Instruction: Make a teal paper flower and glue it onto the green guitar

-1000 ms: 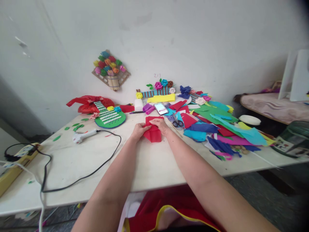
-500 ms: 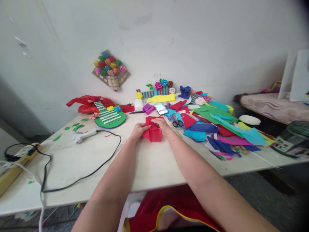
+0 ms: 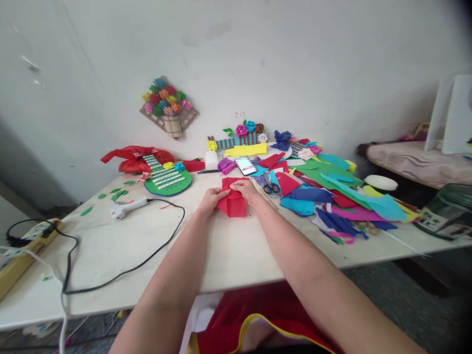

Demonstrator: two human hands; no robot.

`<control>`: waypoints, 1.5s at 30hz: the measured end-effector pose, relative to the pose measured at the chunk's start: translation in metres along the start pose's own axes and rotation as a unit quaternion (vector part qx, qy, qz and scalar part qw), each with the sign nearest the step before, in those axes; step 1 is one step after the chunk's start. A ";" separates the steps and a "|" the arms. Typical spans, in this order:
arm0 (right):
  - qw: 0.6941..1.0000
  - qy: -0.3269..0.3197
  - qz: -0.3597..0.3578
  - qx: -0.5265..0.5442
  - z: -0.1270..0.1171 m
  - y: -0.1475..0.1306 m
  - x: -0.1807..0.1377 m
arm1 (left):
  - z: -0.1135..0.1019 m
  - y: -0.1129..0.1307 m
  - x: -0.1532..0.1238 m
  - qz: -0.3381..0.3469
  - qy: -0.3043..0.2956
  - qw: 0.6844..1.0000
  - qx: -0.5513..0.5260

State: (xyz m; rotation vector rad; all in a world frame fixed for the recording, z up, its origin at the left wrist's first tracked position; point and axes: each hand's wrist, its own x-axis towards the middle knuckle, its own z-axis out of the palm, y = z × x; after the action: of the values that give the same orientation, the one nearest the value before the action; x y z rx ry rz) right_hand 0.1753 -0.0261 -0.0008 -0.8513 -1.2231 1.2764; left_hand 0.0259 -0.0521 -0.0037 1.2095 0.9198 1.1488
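Note:
A folded piece of red crepe paper (image 3: 236, 205) is between my hands, close above the middle of the white table (image 3: 236, 255). My left hand (image 3: 213, 199) pinches its left side with thumb and fingers. My right hand (image 3: 246, 191) grips the upper right part, its fingertips pressed on the fold near the centre. The paper's lower part spreads toward me in creased panels. Beyond the hands lie a phone (image 3: 246, 167) and a crumpled purple paper piece (image 3: 226, 165). Dark-handled scissors (image 3: 272, 188) rest to the right of my right hand.
A glue gun (image 3: 127, 207) with a black cord lies left, near a green guitar-shaped craft (image 3: 167, 181) and a power strip (image 3: 29, 255). Coloured paper sheets (image 3: 332, 177) cover the right side. A glass jar (image 3: 446, 214) stands at the right edge. Paper flowers (image 3: 167, 101) hang on the wall.
Almost nothing differs. Both hands keep their hold on the red crepe paper, with only a very slight shift of the fingers.

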 end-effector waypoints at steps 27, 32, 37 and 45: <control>0.999 -0.005 0.030 0.016 -0.001 -0.003 0.000 | -0.005 -0.005 0.005 0.018 -0.008 1.000 -0.016; 1.000 -0.011 0.020 0.013 -0.001 -0.003 0.000 | -0.003 -0.002 0.003 0.017 -0.003 1.000 -0.005; 0.999 -0.029 0.017 0.018 -0.002 0.000 0.002 | -0.003 -0.003 0.003 0.023 -0.006 1.000 -0.018; 0.998 -0.049 0.029 0.021 -0.004 0.003 0.002 | -0.004 -0.005 0.005 0.014 -0.016 1.000 -0.017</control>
State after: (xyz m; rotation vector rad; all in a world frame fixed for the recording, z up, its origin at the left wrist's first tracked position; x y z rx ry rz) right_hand 0.1782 -0.0229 -0.0044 -0.8071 -1.2513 1.4002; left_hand 0.0238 -0.0466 -0.0088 1.2133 0.8595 1.1603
